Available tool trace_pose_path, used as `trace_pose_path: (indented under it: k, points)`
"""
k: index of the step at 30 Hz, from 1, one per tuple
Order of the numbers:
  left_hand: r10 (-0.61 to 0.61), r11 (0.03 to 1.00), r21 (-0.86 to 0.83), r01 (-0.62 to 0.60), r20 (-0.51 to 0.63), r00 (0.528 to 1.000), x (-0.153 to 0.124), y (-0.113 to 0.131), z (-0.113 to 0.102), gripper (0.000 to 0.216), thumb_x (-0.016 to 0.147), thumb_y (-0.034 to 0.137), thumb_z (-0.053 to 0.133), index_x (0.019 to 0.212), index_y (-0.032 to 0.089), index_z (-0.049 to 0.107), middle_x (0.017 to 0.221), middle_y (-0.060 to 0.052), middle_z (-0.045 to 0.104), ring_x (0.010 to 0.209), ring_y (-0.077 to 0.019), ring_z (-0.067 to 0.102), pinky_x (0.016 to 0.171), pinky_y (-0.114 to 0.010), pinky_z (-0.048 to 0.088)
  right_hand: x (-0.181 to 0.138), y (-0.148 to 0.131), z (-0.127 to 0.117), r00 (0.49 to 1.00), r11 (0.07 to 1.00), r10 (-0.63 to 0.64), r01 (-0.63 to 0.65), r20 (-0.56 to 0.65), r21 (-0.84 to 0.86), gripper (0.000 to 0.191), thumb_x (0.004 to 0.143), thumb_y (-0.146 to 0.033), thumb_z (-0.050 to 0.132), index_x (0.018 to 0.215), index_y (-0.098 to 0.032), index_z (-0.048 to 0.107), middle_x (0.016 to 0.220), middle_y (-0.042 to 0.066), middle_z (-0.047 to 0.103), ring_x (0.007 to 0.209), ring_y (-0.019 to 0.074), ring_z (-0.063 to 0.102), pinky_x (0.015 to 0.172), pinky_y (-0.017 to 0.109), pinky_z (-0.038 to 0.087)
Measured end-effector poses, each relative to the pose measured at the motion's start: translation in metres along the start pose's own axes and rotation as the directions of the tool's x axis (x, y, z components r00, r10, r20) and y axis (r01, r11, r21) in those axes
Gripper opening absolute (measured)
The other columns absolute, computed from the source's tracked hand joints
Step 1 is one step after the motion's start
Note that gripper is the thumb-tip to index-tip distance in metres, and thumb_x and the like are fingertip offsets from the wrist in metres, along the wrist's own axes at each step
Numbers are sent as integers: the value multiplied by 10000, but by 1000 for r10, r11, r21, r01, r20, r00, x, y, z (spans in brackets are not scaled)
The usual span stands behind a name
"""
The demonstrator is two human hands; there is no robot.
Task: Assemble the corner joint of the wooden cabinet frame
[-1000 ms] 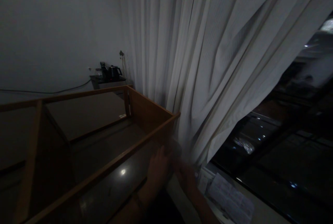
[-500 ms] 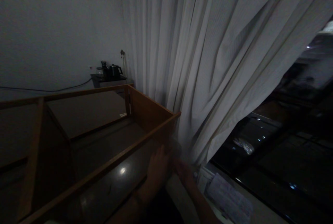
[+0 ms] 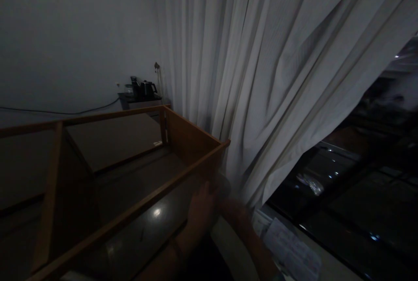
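The room is dim. My left hand (image 3: 200, 209) reaches forward with its fingers together against a dark rounded object (image 3: 224, 185) that sits below the corner of a wooden frame (image 3: 196, 159). Just to its right, my right hand (image 3: 233, 210) touches the same dark object; its fingers are lost in shadow. I cannot name the object. A white curtain (image 3: 261, 76) hangs right behind both hands.
A dark glossy desk surface (image 3: 146, 224) lies under the wooden frame. A kettle set (image 3: 142, 89) stands on a small table by the far wall. Folded white paper (image 3: 290, 252) lies on the sill at right, beside a dark window (image 3: 359, 172).
The view has shifted slightly to the left. Both hands stay at the dark object near the frame's corner, with only small movement.
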State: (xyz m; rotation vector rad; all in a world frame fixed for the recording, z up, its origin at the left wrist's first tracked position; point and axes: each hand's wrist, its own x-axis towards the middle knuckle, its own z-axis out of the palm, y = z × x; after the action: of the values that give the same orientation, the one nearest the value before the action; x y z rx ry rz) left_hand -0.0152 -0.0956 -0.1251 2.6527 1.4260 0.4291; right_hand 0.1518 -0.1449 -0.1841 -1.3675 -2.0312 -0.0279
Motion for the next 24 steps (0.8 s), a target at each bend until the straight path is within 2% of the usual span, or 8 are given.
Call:
trace_pose_path:
  k: [5,8,11,14,17,19,21,24]
  points:
    - [-8,1000,-2,8,-23,1000,0,0,4,441,893,230,422,1323,325,452,1361,-109,419,1214,-242,428,951,-374,391,6,-15,6,983,981,171,-163,-66,107,257,916,-291,450,976,-285,700,941,49,717,881,200,664,786,341,540]
    - [-10,1000,-7,10,-16,1000,-1,1,2,436,900,263,414,1329,333,442,1357,-112,414,1195,-241,438,934,-372,397,13,-29,11,890,874,422,-349,-175,337,324,911,-391,443,886,-216,715,859,73,721,810,216,673,727,327,540]
    - [-16,1000,-11,16,5,1000,-1,2,-1,433,901,277,413,1329,337,440,1337,-116,425,1158,-242,463,911,-371,408,18,-39,16,807,719,579,-437,-118,540,397,891,-477,446,854,-190,717,812,69,715,753,208,665,685,302,526]
    - [-4,1000,-28,3,-19,1000,-1,2,-1,421,895,321,434,1315,338,453,1325,-106,425,1158,-236,461,918,-356,401,19,-38,21,744,590,665,-480,-55,649,488,840,-588,469,837,-171,723,728,59,695,688,200,643,635,293,511]
    - [4,1000,-27,-5,-32,999,-1,1,1,434,890,340,443,1324,353,434,1328,-102,414,1173,-236,449,905,-342,409,20,-32,25,714,521,700,-500,-11,692,603,772,-695,475,795,-149,730,669,63,676,641,199,627,604,298,504]
    - [7,1000,-7,-7,-35,999,-1,0,4,434,893,326,438,1326,358,429,1327,-103,416,1184,-242,441,903,-348,412,20,-28,22,729,559,684,-489,-38,670,603,777,-694,473,858,-153,729,732,72,692,685,207,640,634,304,510]
    - [4,1000,23,-3,-40,999,-1,-1,7,427,899,304,428,1322,363,433,1316,-102,428,1187,-248,441,905,-360,415,19,-26,15,769,671,631,-472,-104,572,534,825,-628,473,1011,-180,696,850,75,705,771,213,653,687,303,513]
    - [-16,998,56,17,-31,999,0,-1,6,438,898,270,428,1324,375,430,1312,-102,434,1178,-253,453,895,-372,425,16,-21,2,876,869,465,-425,-126,253,385,877,-505,487,1066,-221,664,890,72,702,798,210,651,718,306,497]
